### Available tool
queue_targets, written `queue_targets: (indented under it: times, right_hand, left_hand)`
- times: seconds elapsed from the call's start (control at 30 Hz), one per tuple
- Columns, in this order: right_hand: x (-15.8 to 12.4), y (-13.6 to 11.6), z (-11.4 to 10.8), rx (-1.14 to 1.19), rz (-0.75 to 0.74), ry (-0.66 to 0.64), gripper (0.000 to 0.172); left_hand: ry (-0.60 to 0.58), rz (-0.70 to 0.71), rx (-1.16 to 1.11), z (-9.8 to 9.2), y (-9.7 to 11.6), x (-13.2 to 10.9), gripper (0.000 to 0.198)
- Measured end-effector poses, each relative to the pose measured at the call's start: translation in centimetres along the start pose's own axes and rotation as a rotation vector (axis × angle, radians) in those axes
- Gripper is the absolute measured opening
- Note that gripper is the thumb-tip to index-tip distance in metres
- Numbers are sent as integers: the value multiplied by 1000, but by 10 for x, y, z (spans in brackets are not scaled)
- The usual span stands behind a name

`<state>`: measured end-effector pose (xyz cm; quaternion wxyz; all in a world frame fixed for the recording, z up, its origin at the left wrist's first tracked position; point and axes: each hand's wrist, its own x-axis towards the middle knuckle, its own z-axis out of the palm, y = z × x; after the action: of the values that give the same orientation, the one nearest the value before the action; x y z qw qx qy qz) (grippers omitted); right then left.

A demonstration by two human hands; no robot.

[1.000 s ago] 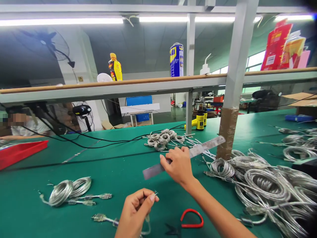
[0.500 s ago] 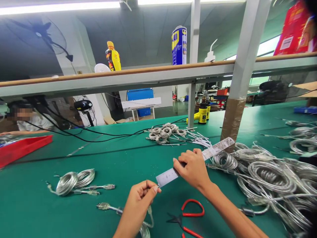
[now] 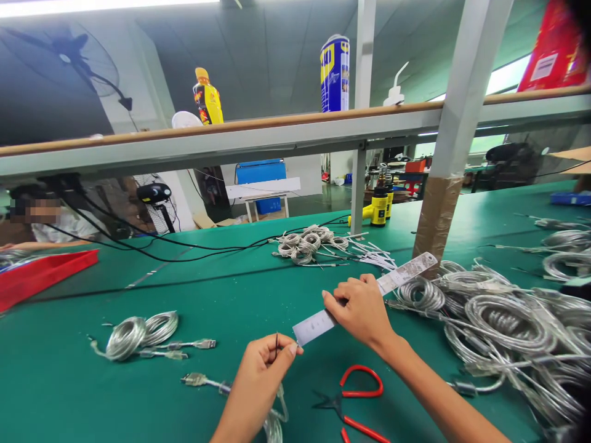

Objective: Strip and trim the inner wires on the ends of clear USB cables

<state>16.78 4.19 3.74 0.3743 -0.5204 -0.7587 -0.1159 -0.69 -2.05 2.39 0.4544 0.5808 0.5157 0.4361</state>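
My left hand (image 3: 258, 378) pinches a thin dark wire end (image 3: 277, 346) that sticks up from its fingertips. A clear-sheathed USB cable with a metal plug (image 3: 194, 379) runs up toward that hand. My right hand (image 3: 359, 311) grips a steel ruler (image 3: 314, 327), whose near end lies just right of the wire end, apart from it. Its far end (image 3: 407, 273) points over a large heap of coiled clear cables (image 3: 508, 323). Red-handled scissors (image 3: 355, 384) lie open on the green mat below my right forearm.
A smaller coiled cable pair (image 3: 138, 332) lies left of my hands, and a bundle of coils (image 3: 300, 248) lies farther ahead. A red tray (image 3: 41, 277) sits at the far left beside a seated person (image 3: 50, 224). A taped post (image 3: 436, 215) rises behind the heap.
My right hand and the ruler have moved right, and the ruler now lies flatter, nearer the wire end. The view has tilted down, bringing the scissors fully into sight.
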Motion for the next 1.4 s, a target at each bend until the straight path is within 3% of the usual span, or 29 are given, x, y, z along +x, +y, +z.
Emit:
queue_targets:
  times: [0.67, 1.03, 1.17, 1.3, 1.4]
  right_hand:
    - [-1, -1, -3, -18, -44, 132, 43]
    - [-2, -1, 0, -13, -41, 131, 43]
    - [0, 4, -1, -47, 12, 128, 42]
    - [1, 13, -3, -80, 80, 144, 43]
    - [2, 16, -4, -74, 83, 143, 45]
  left_hand:
    - [30, 136, 234, 2, 2, -10, 27]
    - [8, 69, 84, 0, 2, -4, 31]
    - [-64, 1, -115, 2, -4, 0, 35]
    - [12, -9, -342, 7, -6, -1, 47]
    - [19, -96, -457, 9, -3, -3, 45]
